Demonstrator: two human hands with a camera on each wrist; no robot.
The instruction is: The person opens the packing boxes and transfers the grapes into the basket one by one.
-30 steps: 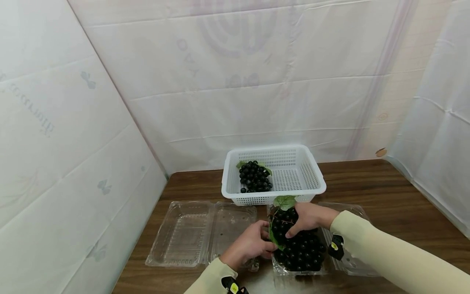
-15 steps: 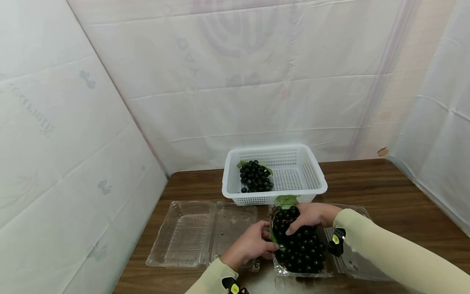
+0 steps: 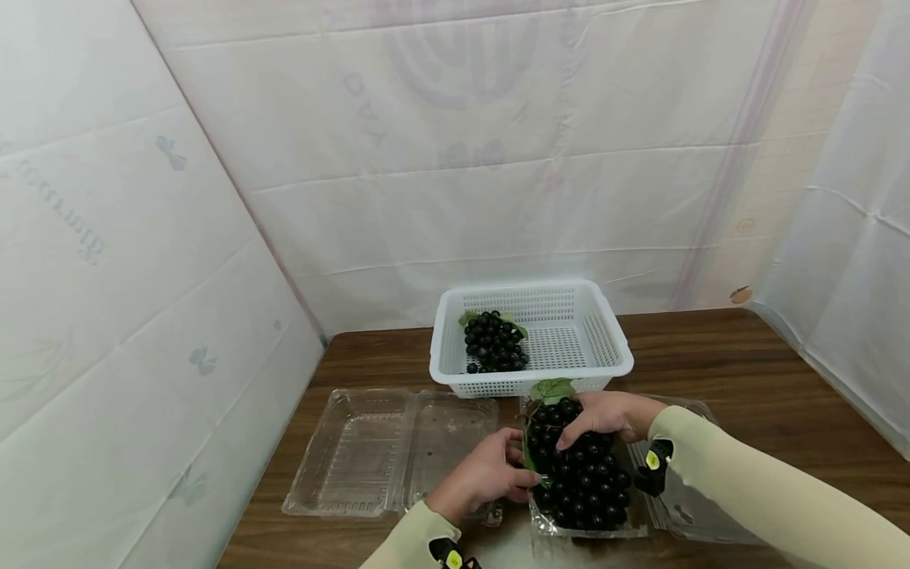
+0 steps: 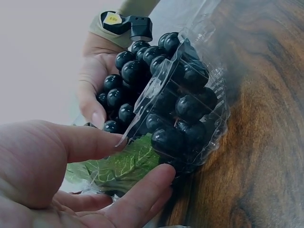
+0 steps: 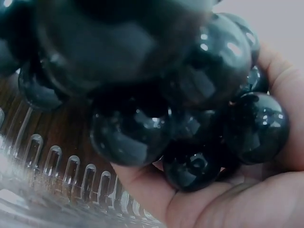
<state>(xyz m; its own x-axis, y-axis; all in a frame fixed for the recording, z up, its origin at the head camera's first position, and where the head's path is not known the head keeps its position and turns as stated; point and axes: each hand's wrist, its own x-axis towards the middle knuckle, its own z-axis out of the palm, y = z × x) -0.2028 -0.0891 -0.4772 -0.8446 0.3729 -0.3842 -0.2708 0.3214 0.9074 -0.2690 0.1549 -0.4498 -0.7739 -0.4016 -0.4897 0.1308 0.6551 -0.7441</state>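
In the head view a bunch of black grapes (image 3: 583,482) with a green leaf (image 3: 552,390) lies in a clear plastic clamshell box (image 3: 626,531) in front of me. My right hand (image 3: 610,415) grips the bunch at its upper part, thumb on top. In the right wrist view its fingers curl under several grapes (image 5: 135,135), above the ribbed box wall. My left hand (image 3: 490,472) holds the left edge of that box. The left wrist view has the thumb at the rim beside a leaf (image 4: 126,164) and the fingers outside the wall.
A white perforated basket (image 3: 611,370) stands behind the box, with another bunch of black grapes (image 3: 494,341) at its left side. Left of my hands lies a second clear clamshell (image 3: 355,458), its lid laid open. The wooden table (image 3: 768,395) meets sheet-covered walls.
My right hand and the grapes have shifted slightly to the right, and the held box's lid also lies a little farther right. The left hand stays almost in place.
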